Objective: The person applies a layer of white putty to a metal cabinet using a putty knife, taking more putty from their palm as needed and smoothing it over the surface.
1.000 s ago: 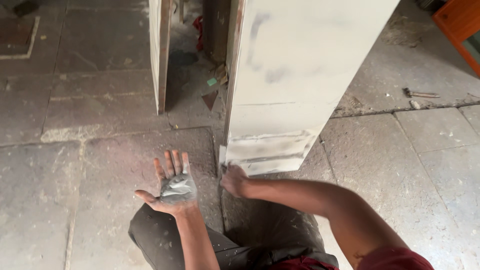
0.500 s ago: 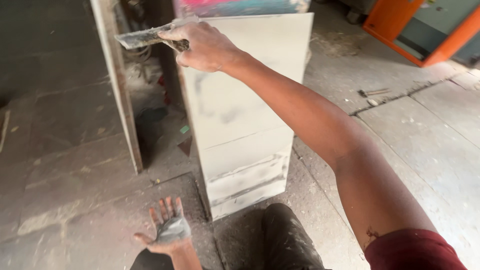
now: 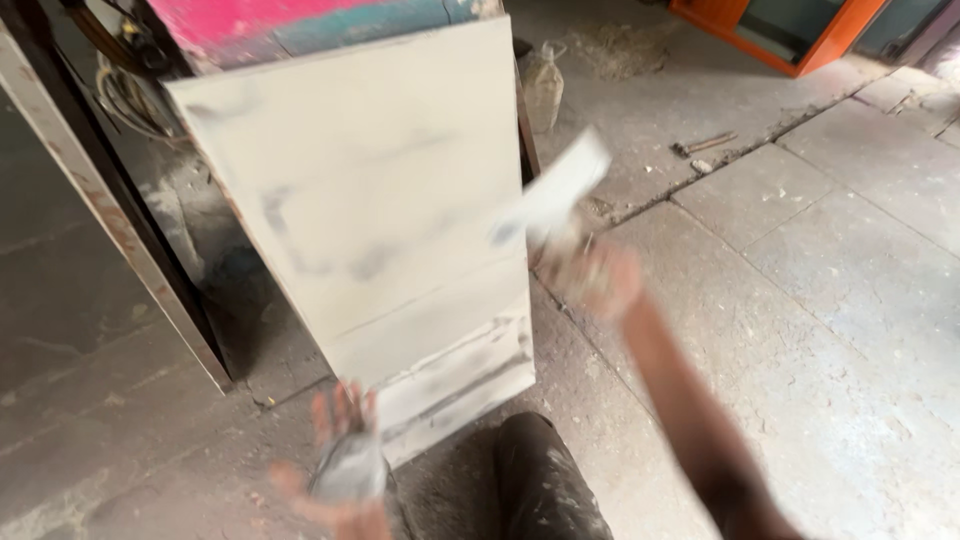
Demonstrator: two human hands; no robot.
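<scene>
Putty blob: a grey lump of paste, lying in the palm of the left hand, low in the picture and left of the middle.
Left hand: palm up, fingers spread apart, flat under the paste, just in front of the bottom of the white panel.
Dark frame: a tall, worn post at the far left, leaning beside the panel.
White panel: a big flat board standing on the floor, smeared with grey patches, with pink and blue paint on the thing behind its top.
Knee: in dark, dusty trousers, just below the panel.
Scraper: a flat, pale blade, blurred, sticking up from the right hand, near the panel's right edge.
Right hand: blurred, fingers closed around the scraper's handle.
Floor: grey stone slabs, dusty, with cracks between them.
Orange frame: at the top right, well apart from the hands.
</scene>
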